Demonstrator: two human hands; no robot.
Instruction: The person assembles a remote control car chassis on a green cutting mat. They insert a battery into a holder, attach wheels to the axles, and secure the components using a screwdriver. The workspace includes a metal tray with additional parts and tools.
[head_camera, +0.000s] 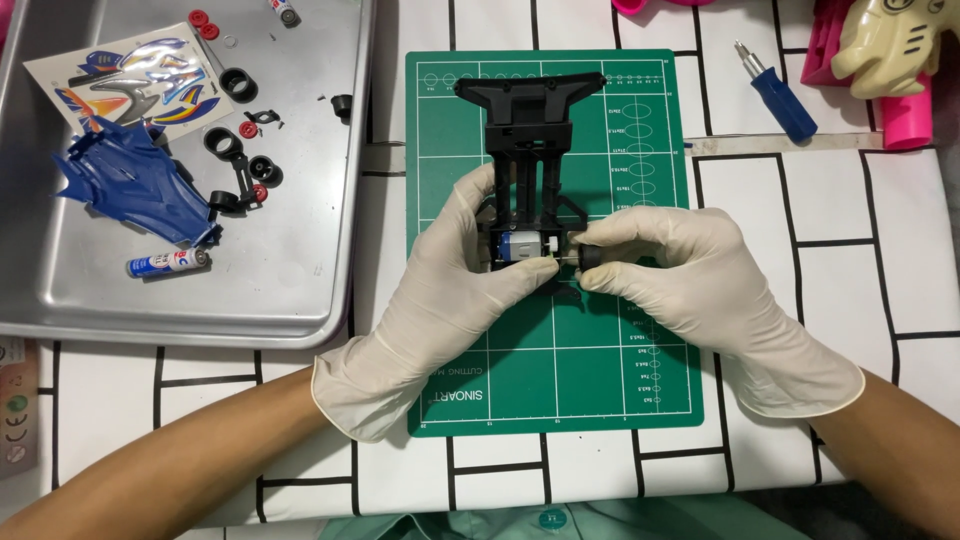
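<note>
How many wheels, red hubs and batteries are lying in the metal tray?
In the metal tray:
Black wheels: 5 that I can make out, and one small black piece is hard to tell.
Red hubs: 4
Batteries: 2, with one cut off by the top edge.
Total: 11

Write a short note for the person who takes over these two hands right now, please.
Left hand: gloved, gripping the black toy car chassis on the green cutting mat.
Right hand: gloved, pinching a small black wheel against the chassis side.
Done: silver motor sits in the chassis.
Left: blue body shell, loose tyres, sticker sheet and battery lie in the metal tray; blue screwdriver lies unused.
</note>
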